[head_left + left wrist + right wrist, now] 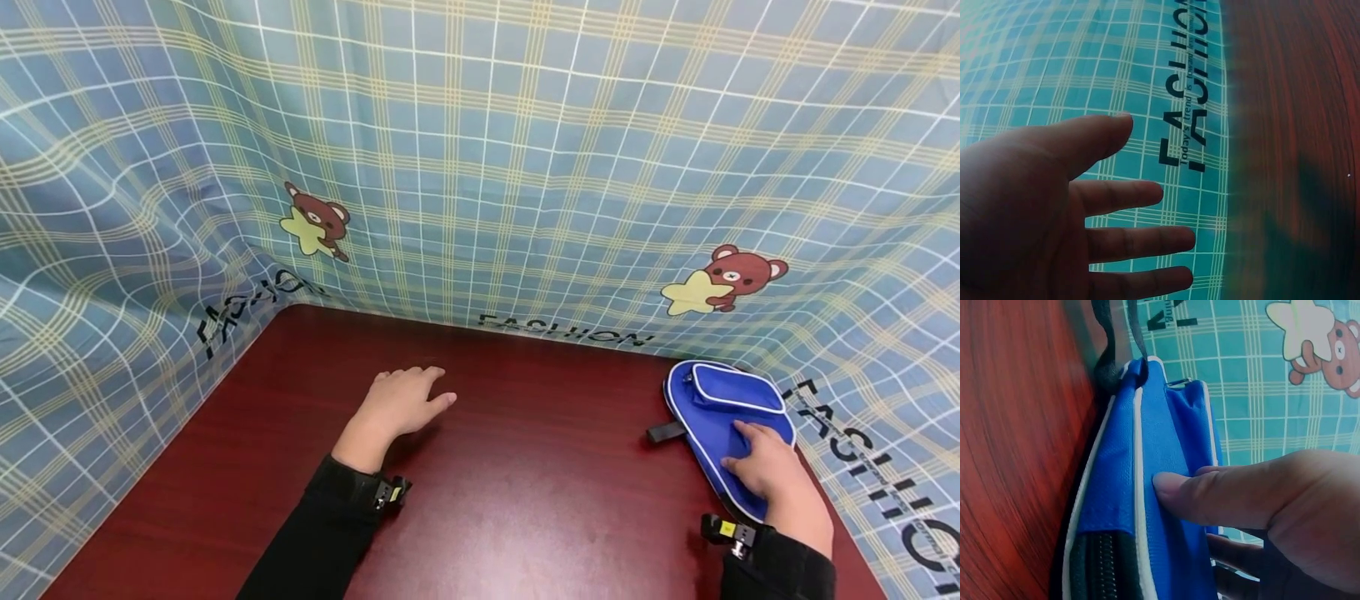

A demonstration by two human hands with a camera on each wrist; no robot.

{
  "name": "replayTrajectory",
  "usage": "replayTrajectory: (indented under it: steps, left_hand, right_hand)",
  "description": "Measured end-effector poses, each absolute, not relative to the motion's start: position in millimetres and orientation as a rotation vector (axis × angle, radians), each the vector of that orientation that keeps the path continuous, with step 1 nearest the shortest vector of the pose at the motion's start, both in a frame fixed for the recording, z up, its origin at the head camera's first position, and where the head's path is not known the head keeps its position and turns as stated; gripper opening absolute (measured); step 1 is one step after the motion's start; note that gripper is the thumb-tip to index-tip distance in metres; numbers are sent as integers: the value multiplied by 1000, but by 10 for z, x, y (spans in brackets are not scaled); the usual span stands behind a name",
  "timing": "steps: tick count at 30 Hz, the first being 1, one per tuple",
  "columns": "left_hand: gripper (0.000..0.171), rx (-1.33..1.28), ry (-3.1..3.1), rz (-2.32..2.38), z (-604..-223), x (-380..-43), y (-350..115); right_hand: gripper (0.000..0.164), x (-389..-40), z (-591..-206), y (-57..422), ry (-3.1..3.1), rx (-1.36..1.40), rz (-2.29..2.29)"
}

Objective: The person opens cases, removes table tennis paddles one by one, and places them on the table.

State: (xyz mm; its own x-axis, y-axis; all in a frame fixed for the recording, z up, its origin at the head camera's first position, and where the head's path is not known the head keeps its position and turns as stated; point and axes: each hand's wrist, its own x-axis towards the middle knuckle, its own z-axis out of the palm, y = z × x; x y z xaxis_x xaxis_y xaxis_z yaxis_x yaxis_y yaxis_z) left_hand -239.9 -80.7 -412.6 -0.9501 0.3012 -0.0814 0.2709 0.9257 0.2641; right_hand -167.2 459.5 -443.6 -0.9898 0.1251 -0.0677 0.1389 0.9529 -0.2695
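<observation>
A blue table tennis bat case (708, 429) with white piping lies flat at the right of the table. Its small front pocket (738, 389) faces up at the far end, and a short black strap (665, 432) sticks out on the left. My right hand (776, 471) is over the case's near half, thumb and index finger extended. In the right wrist view, the thumb lies against the blue cloth above a black zip (1107, 562); the other fingers are partly hidden. Over the left half of the table, my left hand (397, 404) holds nothing, its fingers spread.
The dark red wooden table (525, 467) is walled in by a blue checked cloth (510, 167) at the back and both sides. The case lies close to the right-hand cloth. Both wrists carry small cameras on black sleeves.
</observation>
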Motion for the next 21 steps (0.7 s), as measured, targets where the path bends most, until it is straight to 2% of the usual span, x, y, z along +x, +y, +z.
replayTrajectory:
  steps: [12,21]
  left_hand:
    - [61,436,2917,413,-4116,-2400,-821]
    - [60,461,2852,457,-4105,-2397,-797]
  right_hand:
    - [84,-1714,-4377,4576,2964,297,-426]
    - [79,-1672,-4437,4608,2960,243,-411]
